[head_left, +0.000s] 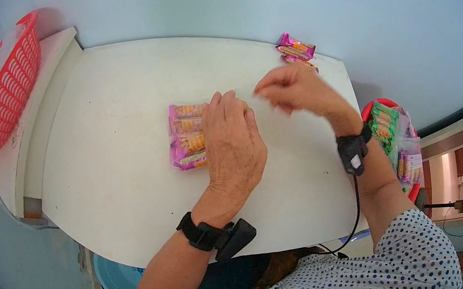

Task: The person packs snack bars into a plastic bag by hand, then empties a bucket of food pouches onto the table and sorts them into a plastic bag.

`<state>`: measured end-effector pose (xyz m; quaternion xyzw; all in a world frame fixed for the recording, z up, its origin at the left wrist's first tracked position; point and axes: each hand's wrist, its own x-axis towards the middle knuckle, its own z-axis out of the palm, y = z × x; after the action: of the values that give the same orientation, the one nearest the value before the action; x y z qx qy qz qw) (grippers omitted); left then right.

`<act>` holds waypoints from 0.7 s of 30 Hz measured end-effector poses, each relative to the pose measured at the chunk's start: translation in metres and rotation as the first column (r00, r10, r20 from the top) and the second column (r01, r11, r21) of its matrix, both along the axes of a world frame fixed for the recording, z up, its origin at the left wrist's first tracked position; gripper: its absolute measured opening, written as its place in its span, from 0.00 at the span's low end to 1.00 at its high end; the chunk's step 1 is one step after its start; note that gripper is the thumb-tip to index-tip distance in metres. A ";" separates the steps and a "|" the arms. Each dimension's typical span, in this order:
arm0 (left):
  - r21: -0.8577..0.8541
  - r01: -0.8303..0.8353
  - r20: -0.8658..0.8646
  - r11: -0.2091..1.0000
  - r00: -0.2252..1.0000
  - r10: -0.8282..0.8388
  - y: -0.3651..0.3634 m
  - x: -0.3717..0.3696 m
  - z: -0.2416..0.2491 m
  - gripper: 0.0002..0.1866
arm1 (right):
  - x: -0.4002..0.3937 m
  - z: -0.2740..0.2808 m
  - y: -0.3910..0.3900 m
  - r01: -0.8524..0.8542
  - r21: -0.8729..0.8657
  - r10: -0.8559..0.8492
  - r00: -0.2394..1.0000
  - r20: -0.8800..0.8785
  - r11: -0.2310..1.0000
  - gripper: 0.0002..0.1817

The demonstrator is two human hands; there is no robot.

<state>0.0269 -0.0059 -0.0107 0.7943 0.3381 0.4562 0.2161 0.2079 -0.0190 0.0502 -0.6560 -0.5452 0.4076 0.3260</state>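
Note:
A row of snack packets [189,142] with pink-purple wrappers and clear fronts lies on the white table, golden twisted snacks showing inside. Over the right part of this row rests my left hand [233,138], its fingers stretched out flat and hiding the packets' right ends. My right hand [298,90] is raised to the right of it, slightly blurred, with bent fingers a little apart and nothing visible in them. Beyond the right hand, near the table's back edge, sit a few more purple packets [296,49], partly hidden by that hand.
The white table [116,102] meets a pale blue wall at the back. A red plastic basket [11,88] leans on a ledge at the left. Right of the table, a red container [368,109] holds green and purple packets. A blue basin [117,280] is below the front edge.

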 end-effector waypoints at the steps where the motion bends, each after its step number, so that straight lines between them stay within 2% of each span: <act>1: 0.000 0.003 -0.003 1.000 1.000 -0.003 0.000 0.000 0.000 0.10 | 0.020 -0.003 0.003 0.072 0.108 -0.087 0.987 0.135 0.992 0.11; 2: 0.000 0.005 -0.005 1.000 1.000 -0.005 0.000 0.000 0.001 0.10 | 0.043 -0.010 0.006 0.126 0.224 -0.184 0.949 0.257 0.966 0.12; 4: -0.024 0.017 0.004 1.000 1.000 -0.017 -0.001 -0.001 0.002 0.09 | 0.078 -0.018 0.004 0.106 0.435 -0.377 0.701 0.605 0.894 0.14; 7: -0.038 0.016 0.007 0.999 1.000 -0.016 -0.001 0.000 0.002 0.07 | 0.101 -0.028 -0.008 0.128 0.366 -0.387 0.321 0.864 0.922 0.15; 8: -0.041 0.013 0.006 0.999 1.000 -0.012 -0.001 0.000 0.002 0.07 | 0.105 -0.030 -0.010 0.187 0.289 -0.338 0.347 0.875 0.939 0.15; 11: 0.004 0.002 -0.010 1.000 1.000 -0.002 0.001 0.001 -0.001 0.05 | 0.123 -0.041 -0.004 0.164 0.198 -0.255 0.504 0.825 0.966 0.15; 14: -0.017 0.007 -0.004 1.000 1.000 -0.007 0.000 0.000 0.001 0.04 | 0.139 -0.056 -0.003 0.037 0.380 -0.341 0.527 0.779 0.924 0.15; 17: -0.008 0.008 -0.004 1.000 1.000 -0.008 0.001 0.000 0.002 0.04 | 0.126 -0.033 -0.009 0.062 0.306 -0.286 0.566 0.773 0.950 0.14; 20: -0.027 0.013 0.031 1.000 0.999 -0.012 -0.001 0.000 0.002 0.04 | 0.107 0.002 -0.014 0.078 0.150 -0.164 0.657 0.736 0.986 0.14; 21: -0.012 0.020 0.033 1.000 0.999 -0.019 0.000 0.000 0.001 0.05 | 0.095 0.014 -0.016 0.073 0.066 -0.098 0.722 0.685 0.995 0.13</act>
<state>0.0269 -0.0062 -0.0095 0.7886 0.3294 0.4651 0.2309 0.3027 -0.0353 0.0641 -0.7792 -0.6029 0.1110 0.1306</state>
